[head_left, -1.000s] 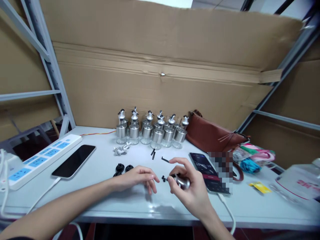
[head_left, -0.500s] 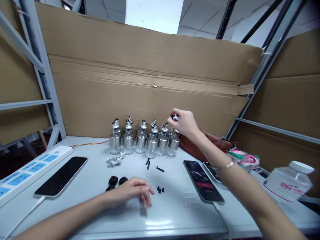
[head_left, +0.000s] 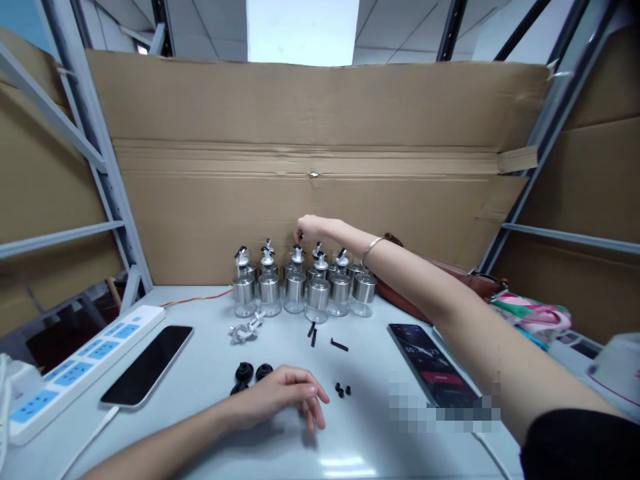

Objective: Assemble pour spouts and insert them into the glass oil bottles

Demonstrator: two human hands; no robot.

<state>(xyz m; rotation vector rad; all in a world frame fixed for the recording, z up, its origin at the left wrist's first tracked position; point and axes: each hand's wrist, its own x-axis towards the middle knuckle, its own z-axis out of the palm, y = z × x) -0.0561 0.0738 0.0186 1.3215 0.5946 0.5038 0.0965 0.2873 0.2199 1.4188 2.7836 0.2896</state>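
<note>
My right hand (head_left: 311,229) is closed, reaching over the back of a cluster of glass bottles (head_left: 318,297) with steel bands. A small dark part of a bottle pourer top (head_left: 301,236) shows at its fingertips; the rest is hidden by the hand. Several bottles carry grey-white pourer tops (head_left: 321,261) with black levers. My left hand (head_left: 295,395) hovers low over the front of the table, fingers loosely spread and holding nothing. Round black caps (head_left: 244,372) lie just behind it, partly covered. To its right are several tiny black plugs (head_left: 343,390).
Thin black strips (head_left: 339,345) and clear-white plastic fittings (head_left: 246,329) lie before the bottles. A phone (head_left: 147,367) and a power strip (head_left: 85,370) are at left. Another phone (head_left: 433,367) and a brown bag (head_left: 450,272) are at right. Cardboard (head_left: 310,107) stands behind.
My right hand has moved left from the right end of the bottles to behind their middle, carrying the pourer top. My left hand keeps its place on the table; the view has shifted.
</note>
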